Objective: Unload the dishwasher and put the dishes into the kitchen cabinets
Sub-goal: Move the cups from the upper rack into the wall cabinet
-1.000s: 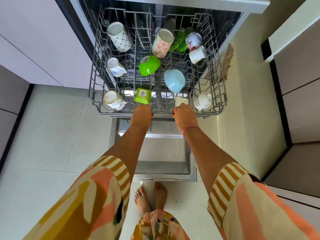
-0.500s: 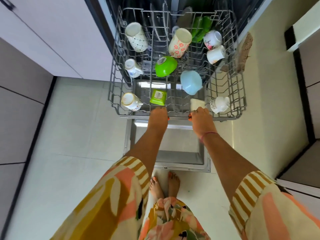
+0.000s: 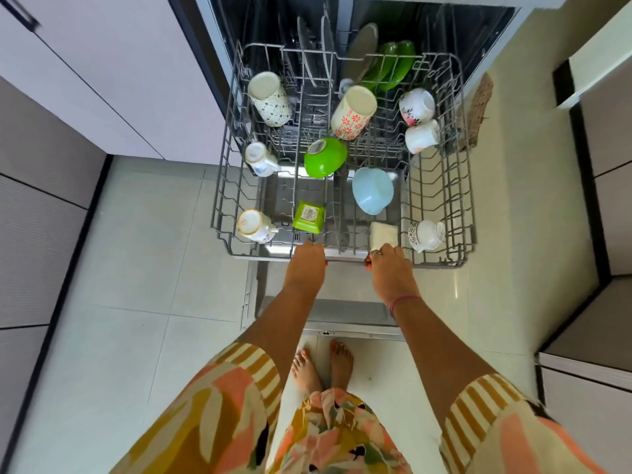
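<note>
The grey wire dishwasher rack (image 3: 466, 200) is pulled out over the open dishwasher door (image 3: 349, 302). My left hand (image 3: 306, 265) and my right hand (image 3: 391, 270) both grip its front rail. In the rack lie several cups and mugs, among them a patterned mug (image 3: 270, 99) at the back left and a red-flowered mug (image 3: 354, 112) in the middle. A green bowl (image 3: 325, 158), a pale blue bowl (image 3: 372, 190), a small green square dish (image 3: 308, 217) and a white square dish (image 3: 383, 235) sit near the front. Plates (image 3: 314, 53) and green dishes (image 3: 393, 65) stand further back.
White cabinet fronts (image 3: 113, 73) stand on the left and more cabinets (image 3: 612, 138) on the right. The floor (image 3: 136, 268) is pale tile. My bare feet (image 3: 323, 369) stand just before the open door's edge.
The view has shifted so the rack sits further right in the frame. It has come a little further out of the dishwasher. Both hands stay on its front rail.
</note>
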A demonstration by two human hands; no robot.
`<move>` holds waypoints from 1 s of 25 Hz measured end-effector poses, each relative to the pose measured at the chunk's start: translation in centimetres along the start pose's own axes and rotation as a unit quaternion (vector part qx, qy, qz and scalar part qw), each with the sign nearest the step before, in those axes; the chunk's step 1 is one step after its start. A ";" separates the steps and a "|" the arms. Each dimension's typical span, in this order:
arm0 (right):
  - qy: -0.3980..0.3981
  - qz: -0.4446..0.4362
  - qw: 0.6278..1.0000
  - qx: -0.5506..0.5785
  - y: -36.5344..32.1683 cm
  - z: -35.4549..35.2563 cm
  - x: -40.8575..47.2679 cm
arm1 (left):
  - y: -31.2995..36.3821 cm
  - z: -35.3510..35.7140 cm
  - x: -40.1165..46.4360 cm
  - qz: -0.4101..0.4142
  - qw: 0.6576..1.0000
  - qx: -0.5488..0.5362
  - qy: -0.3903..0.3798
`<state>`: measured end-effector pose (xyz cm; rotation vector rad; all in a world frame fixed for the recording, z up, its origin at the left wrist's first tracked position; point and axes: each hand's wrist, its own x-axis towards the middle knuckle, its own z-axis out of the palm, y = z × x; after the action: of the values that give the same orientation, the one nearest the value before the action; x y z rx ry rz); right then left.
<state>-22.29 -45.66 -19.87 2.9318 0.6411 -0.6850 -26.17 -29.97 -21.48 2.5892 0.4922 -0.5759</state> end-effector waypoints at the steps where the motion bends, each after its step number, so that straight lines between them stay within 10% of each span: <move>1: -0.001 0.003 1.000 0.007 0.0 0.2 -0.5 | -0.1 0.3 -0.6 0.002 1.000 0.000 0.003; 15: 0.033 0.090 0.963 0.251 0.2 0.6 -1.4 | -0.5 -0.4 -3.2 0.014 0.994 -0.103 -0.022; 25: 0.176 0.407 0.675 0.590 2.4 -2.1 2.1 | -0.1 -4.1 -3.6 -0.044 0.963 -0.266 0.025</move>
<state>-18.72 -46.75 -19.00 3.7350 -1.7716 -0.4408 -27.99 -28.78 -16.46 2.0792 0.6776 -0.3453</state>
